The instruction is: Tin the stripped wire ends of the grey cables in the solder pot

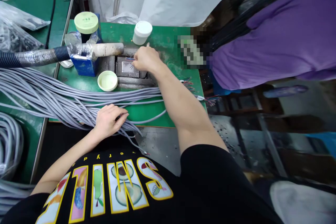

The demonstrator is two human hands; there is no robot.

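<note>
My right hand [147, 58] reaches across the bench, thumb and fingers pinched on thin wires [130, 58]. Their ends stick out to the left over a grimy metal block with a shiny rectangular surface [128, 67]. My left hand [108, 120] lies on a bundle of grey cables [78, 102], fingers loosely bent and thumb a little apart; no object shows between them. Left of the block is a shallow pale-green lid or dish [107, 81]. Behind my right hand stands a white lidded tub [142, 32].
A ribbed hose [39, 57] with a pale pipe end points at the block, by a blue box [84, 65] and a green-lidded jar [86, 22]. Coiled cable [10, 143] lies left. A person in a purple top [275, 35] is at the right. Stripped cable ends [210, 99] overhang the bench's right edge.
</note>
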